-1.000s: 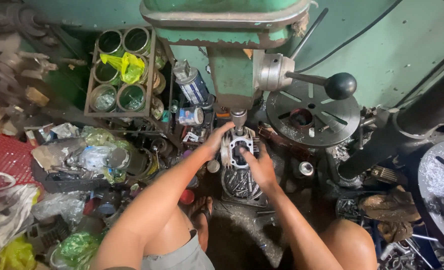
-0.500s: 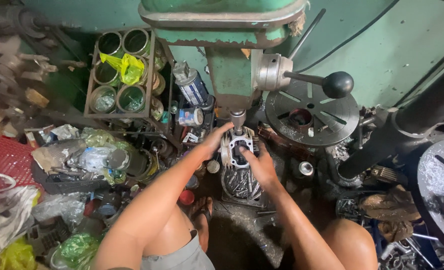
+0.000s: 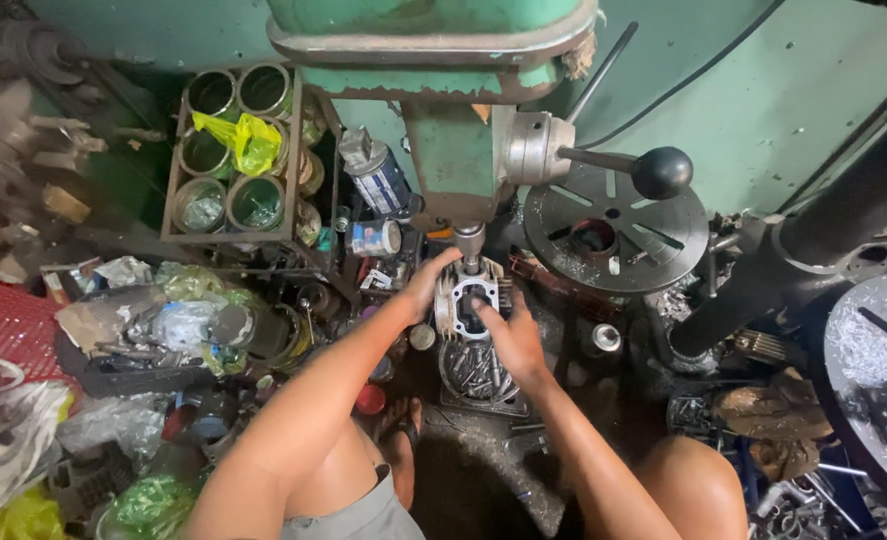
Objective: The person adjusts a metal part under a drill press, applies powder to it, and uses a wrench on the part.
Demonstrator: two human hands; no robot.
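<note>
Both hands stay clamped on finned metal cylinder (image 3: 471, 300) under drill spindle (image 3: 469, 240): left hand (image 3: 428, 285) at 9 o'clock, right hand (image 3: 508, 335) at 4 o'clock (fingers wrapped around it); barely shifted, positioning holds.

1. From my feed, the scene looked dim overall, with soft, even light from above.
2. Deep shadow filled the floor between the knees.
3. The green wall (image 3: 763, 110) was the brightest area, without harsh glare.
4. The metal shavings (image 3: 868, 350) at right gleamed pale.
5. Wide-angle distortion bent the edges; the corners were soft and murky.
</note>
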